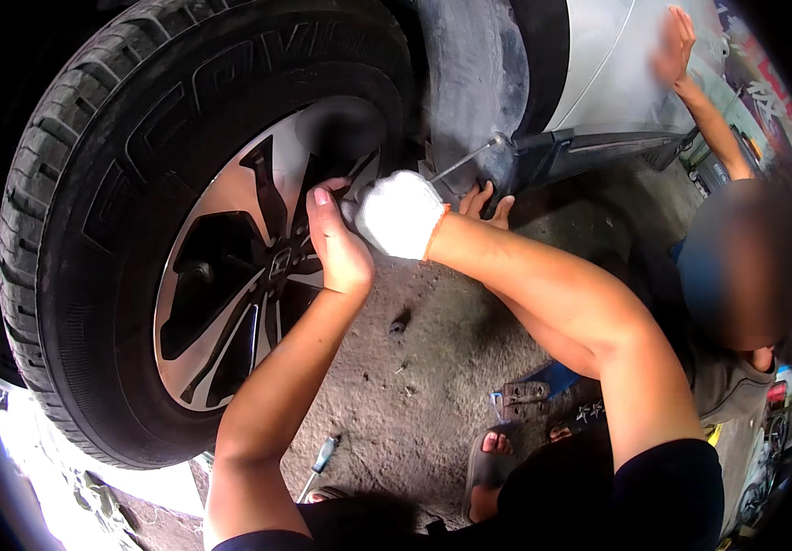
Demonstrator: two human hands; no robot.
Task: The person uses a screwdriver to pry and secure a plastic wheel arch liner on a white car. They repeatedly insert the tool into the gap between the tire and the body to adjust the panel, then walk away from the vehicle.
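Right hand: gloved, closed around the long-shafted tool.
Left hand: thumb raised beside the glove; grip unclear.
Tool position: tip at wheel-arch liner; likely best kept aligned, firmly pressed.

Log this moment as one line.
right hand: gloved, holding metal-shafted tool | left hand: bare, near wheel | screwdriver: on ground

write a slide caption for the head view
White-gloved right grip holds a metal-shafted tool at the lower wheel arch, bare left grip alongside, beside an alloy wheel.
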